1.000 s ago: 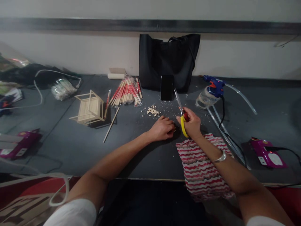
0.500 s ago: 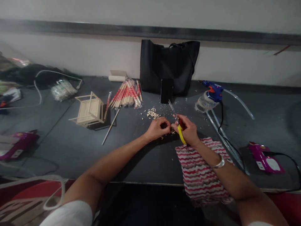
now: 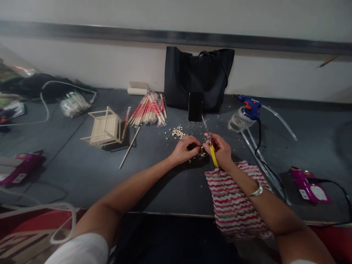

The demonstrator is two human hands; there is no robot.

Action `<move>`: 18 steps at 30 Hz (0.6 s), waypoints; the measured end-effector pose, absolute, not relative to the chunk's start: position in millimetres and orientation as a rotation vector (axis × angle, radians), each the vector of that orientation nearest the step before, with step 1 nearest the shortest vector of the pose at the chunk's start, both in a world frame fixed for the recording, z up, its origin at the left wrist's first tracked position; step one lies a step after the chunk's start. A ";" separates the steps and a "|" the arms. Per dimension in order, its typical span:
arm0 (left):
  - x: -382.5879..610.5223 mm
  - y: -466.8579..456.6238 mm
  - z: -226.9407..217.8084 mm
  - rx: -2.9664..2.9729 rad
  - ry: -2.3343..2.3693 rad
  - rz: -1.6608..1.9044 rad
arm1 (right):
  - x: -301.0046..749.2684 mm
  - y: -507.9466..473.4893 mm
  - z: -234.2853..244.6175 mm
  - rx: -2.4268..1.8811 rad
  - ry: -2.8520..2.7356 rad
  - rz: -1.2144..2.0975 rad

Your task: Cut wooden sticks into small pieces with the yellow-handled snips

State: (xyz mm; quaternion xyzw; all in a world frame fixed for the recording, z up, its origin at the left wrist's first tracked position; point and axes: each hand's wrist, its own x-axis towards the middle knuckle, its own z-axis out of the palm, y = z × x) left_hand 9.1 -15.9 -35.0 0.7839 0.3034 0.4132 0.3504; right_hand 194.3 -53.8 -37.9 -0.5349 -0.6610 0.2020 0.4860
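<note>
My right hand point(image 3: 221, 151) is wrapped around yellow-handled scissors point(image 3: 213, 156), whose long metal blades point away from me toward the phone. My left hand point(image 3: 186, 149) is closed in a pinch just left of it, thumb and forefinger curled together. Whatever lies between those fingertips is too small to make out. Beneath and beside both hands lie small cut wooden bits point(image 3: 202, 154). Farther off is a heap of short pale pieces point(image 3: 178, 132), with tiny crumbs scattered around it.
A stick-built model chair point(image 3: 106, 128) lies at left, beside a loose stick point(image 3: 129, 148) and red-wrapped chopsticks point(image 3: 148, 110). A phone point(image 3: 195, 106) leans on a black bag point(image 3: 198, 79). At right are a blue glue gun point(image 3: 249, 106), clear glue sticks, a striped cloth point(image 3: 236, 198) and a purple box point(image 3: 310, 185).
The scissors have turned slightly in my right hand, their tips shifting right. My two hands have drawn a little apart at the fingertips.
</note>
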 end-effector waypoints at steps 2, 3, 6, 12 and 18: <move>9.6 -16.1 -35.8 2.028 0.792 1.066 | 193.3 -54.0 -39.5 -1.303 -1.613 0.462; 9.9 -16.3 -36.1 2.022 0.794 1.064 | 192.7 -54.3 -39.8 -1.310 -1.618 0.447; 10.4 -16.9 -36.9 1.987 0.795 1.052 | 191.5 -55.6 -38.4 -1.329 -1.639 0.416; 11.2 -18.6 -36.1 1.814 0.820 1.033 | 190.4 -58.4 -33.3 -1.310 -1.669 0.359; 12.5 -19.0 -32.2 1.205 0.789 1.156 | 189.0 -59.3 -33.1 -1.381 -1.747 0.236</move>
